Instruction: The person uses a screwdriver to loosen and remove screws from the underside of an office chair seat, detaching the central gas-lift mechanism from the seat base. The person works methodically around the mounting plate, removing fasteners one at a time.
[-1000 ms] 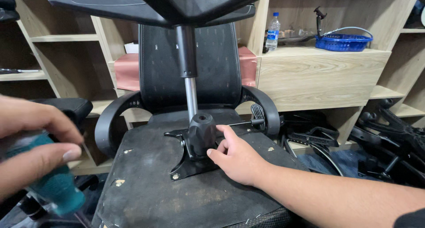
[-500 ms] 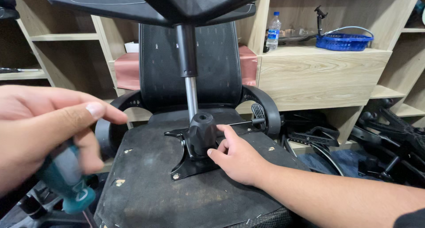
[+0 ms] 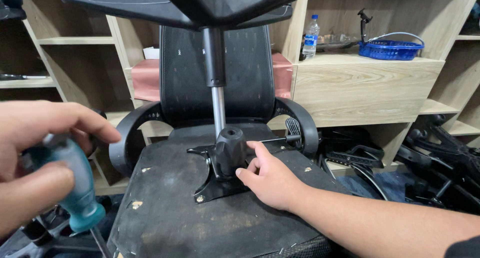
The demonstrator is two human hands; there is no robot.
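An office chair lies upside down, the black underside of its seat (image 3: 190, 208) facing up. A black metal mechanism plate (image 3: 215, 185) with a round housing (image 3: 229, 150) is fixed at its middle, and a gas lift column (image 3: 216, 95) rises from it to the star base (image 3: 165, 5) at the top of the view. My right hand (image 3: 267, 175) rests on the plate beside the housing, fingers touching it. At the left, my left hand (image 3: 35, 153) grips the teal handle of a screwdriver (image 3: 77, 198), its shaft pointing down.
Wooden shelving (image 3: 360, 88) stands behind, bearing a blue basket (image 3: 391, 49) and a water bottle (image 3: 311, 36). Black chair parts (image 3: 440, 158) are piled on the floor at the right. The chair's armrests (image 3: 127, 138) curve out on both sides.
My left hand has turned the teal screwdriver in its grip and shifted slightly. My right hand has stayed on the mechanism plate.
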